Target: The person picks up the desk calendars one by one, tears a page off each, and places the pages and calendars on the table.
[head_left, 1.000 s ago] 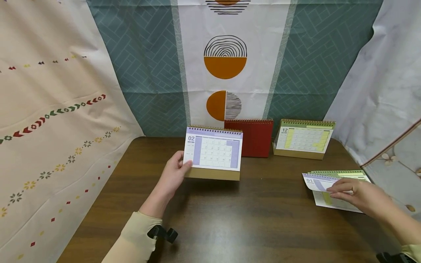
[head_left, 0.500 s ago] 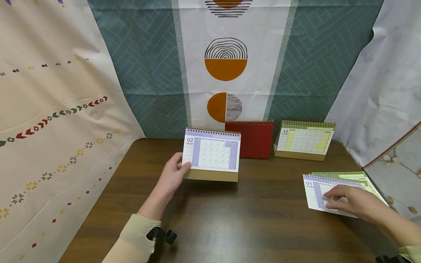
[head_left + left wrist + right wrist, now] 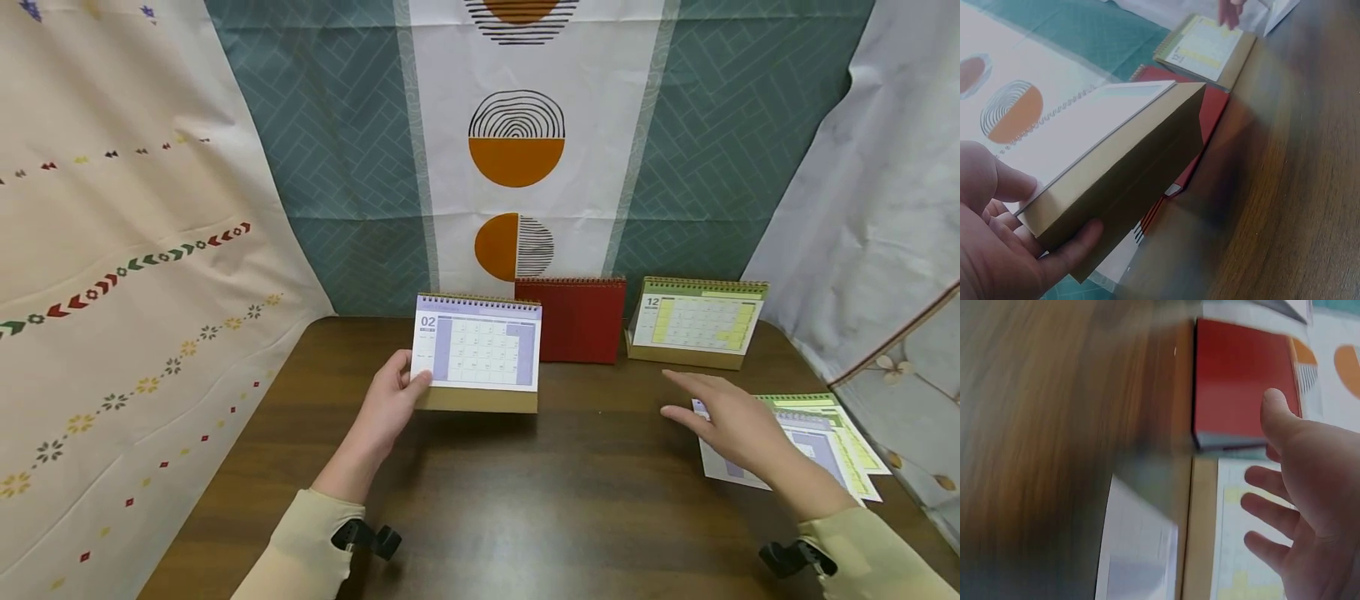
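My left hand (image 3: 386, 404) grips the lower left edge of a desk calendar (image 3: 477, 350) with a purple page marked 02. In the left wrist view the thumb lies on the page front and fingers curl under the brown card base (image 3: 1129, 156). The calendar is held tilted above the table. My right hand (image 3: 731, 417) has its fingers stretched out and holds nothing. It hovers over loose calendar pages (image 3: 821, 442), purple on top of green, at the table's right; it partly hides them.
A red desk calendar (image 3: 581, 321) stands at the back, partly behind the held one. Right of it stands a green calendar (image 3: 697, 321) showing 12. The brown wooden table (image 3: 525, 500) is bounded by patterned cloths at the back and sides.
My right hand has laid the purple 01 page down on the green pages, let it go, and moved left and up. The left hand with its calendar has shifted slightly left.
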### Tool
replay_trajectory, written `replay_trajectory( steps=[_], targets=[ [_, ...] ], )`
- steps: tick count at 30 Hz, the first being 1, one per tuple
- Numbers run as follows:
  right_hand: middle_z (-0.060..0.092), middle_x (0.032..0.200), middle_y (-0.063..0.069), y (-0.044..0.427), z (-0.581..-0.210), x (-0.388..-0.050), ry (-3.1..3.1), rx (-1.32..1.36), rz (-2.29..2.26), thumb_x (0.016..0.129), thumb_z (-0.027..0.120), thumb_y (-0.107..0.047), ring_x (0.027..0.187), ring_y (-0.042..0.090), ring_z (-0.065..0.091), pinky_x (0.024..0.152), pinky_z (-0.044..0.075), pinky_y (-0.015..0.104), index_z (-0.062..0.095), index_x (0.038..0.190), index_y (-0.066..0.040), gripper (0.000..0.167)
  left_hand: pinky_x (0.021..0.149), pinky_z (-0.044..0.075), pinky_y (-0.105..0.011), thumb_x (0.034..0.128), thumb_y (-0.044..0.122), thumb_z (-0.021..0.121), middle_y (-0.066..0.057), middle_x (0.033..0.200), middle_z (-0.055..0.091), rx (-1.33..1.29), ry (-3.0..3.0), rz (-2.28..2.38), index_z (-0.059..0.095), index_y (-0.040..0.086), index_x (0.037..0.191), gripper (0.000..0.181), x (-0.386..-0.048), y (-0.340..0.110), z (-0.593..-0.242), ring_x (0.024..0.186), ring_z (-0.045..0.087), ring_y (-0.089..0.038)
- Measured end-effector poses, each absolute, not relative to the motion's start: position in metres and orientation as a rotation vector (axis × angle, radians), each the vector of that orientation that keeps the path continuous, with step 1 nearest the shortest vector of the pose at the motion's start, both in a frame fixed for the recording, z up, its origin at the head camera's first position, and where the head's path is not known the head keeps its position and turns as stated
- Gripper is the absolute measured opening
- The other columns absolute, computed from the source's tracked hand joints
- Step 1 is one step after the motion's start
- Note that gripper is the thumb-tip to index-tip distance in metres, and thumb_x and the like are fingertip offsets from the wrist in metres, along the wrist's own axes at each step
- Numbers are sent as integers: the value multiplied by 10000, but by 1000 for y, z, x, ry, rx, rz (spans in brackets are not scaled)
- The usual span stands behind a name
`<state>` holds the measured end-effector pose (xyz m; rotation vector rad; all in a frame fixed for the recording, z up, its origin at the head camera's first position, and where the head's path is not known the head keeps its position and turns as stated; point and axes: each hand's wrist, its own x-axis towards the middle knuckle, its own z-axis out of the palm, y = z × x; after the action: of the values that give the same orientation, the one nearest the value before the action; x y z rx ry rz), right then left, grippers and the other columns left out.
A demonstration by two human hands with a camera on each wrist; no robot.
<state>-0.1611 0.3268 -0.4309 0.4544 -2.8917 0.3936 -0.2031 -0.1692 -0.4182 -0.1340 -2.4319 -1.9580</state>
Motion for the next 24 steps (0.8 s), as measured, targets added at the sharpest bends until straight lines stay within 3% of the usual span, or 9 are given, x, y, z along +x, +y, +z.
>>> replay_trajectory(
  steps=[14, 24],
  targets=[
    [555, 1623, 203, 201, -432, -197, -2837, 543, 689, 1078, 732, -415, 1468, 482, 524, 1144, 436, 690, 485, 1669, -114, 708, 875, 357, -409, 1132, 84, 614, -198, 1231, 784, -121, -2434, -1939, 592, 9, 1370, 251, -203, -173, -419, 1018, 554, -280],
    [649, 1538, 145, 146, -437, -204, -2833, 510, 928, 1095, 705, -402, 1365, 363, 653, 1090, 525, 599, 542, 1633, -103, 637, 874, 362, -408, 1132, 97, 616, -191, 1247, 782, -104, -2456, -1898, 594, 14, 1380, 263, -201, -174, -419, 1041, 566, -290]
  ],
)
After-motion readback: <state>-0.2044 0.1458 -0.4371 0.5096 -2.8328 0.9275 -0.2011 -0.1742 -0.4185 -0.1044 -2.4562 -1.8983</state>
